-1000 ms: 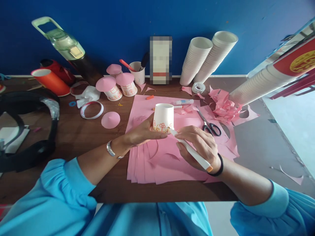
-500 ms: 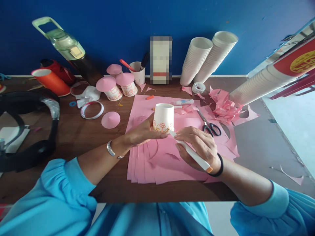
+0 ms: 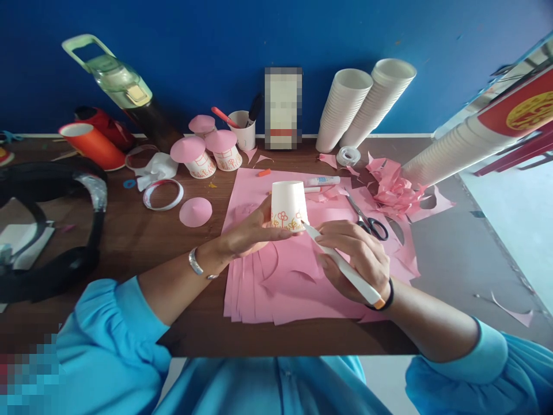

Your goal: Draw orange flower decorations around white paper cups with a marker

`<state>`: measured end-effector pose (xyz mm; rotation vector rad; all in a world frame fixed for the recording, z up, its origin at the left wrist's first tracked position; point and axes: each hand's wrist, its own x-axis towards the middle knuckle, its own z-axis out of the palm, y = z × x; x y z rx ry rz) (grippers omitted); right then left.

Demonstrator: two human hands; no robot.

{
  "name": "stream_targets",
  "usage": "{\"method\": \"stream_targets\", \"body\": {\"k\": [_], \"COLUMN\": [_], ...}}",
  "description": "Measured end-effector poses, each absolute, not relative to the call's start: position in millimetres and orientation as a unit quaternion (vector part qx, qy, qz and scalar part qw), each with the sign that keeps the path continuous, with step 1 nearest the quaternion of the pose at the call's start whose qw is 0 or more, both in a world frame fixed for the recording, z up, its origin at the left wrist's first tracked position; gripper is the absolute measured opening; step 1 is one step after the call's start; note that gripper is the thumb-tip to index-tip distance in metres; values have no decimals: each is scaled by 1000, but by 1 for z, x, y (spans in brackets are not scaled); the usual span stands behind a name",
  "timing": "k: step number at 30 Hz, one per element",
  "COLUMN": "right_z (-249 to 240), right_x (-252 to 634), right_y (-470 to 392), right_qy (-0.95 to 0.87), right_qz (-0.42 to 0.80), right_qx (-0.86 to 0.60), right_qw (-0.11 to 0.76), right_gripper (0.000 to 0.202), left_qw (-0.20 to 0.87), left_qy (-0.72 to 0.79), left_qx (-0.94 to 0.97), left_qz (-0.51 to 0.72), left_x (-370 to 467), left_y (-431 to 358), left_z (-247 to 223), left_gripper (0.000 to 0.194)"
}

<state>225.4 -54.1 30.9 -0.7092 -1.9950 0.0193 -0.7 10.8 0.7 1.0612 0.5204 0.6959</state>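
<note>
A white paper cup (image 3: 288, 202), upside down, shows orange and yellow flower and grass drawings near its rim. My left hand (image 3: 253, 229) is closed round the cup's left side and rim. In my right hand (image 3: 356, 256) is a white marker (image 3: 348, 272) with an orange end, its tip at the lower right of the cup. Both hands are above a stack of pink paper sheets (image 3: 250, 288). Behind the cup lie a glue stick (image 3: 324, 180) and a small orange cap (image 3: 264, 172).
Scissors (image 3: 367, 222) and crumpled pink paper (image 3: 395, 190) lie right of my hands. Stacked white cups (image 3: 345, 106) stand at the back. On the left are pink-roofed cups (image 3: 201, 164), a pink cone (image 3: 196, 212), a tape ring (image 3: 163, 195), a bottle (image 3: 125, 86) and black headphones (image 3: 97, 213).
The cup has turned slightly in my left hand, showing its drawings differently. My right hand and the marker have moved a little to the right, the tip now slightly higher on the cup.
</note>
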Motion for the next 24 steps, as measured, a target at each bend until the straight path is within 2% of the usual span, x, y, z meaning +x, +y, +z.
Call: {"method": "stream_targets", "body": {"k": [4, 11, 14, 19, 24], "right_z": [28, 27, 28, 30, 30], "right_x": [224, 222, 223, 223, 223], "right_y": [-53, -55, -56, -56, -56], "right_qy": [-809, -832, -837, -816, -820], "right_qz": [7, 31, 26, 6, 11], "right_qx": [-312, -297, -285, -316, -329], "right_qw": [497, 467, 467, 484, 469], "right_gripper": [24, 26, 23, 19, 19], "left_qw": [778, 776, 778, 783, 778], "left_qy": [228, 248, 269, 259, 241], "left_qx": [490, 491, 485, 483, 499], "left_qz": [321, 308, 296, 296, 297], "left_x": [-2, 2, 2, -2, -4], "left_y": [11, 9, 9, 12, 12], "left_z": [1, 5, 3, -3, -3], "left_gripper": [49, 66, 63, 68, 60]}}
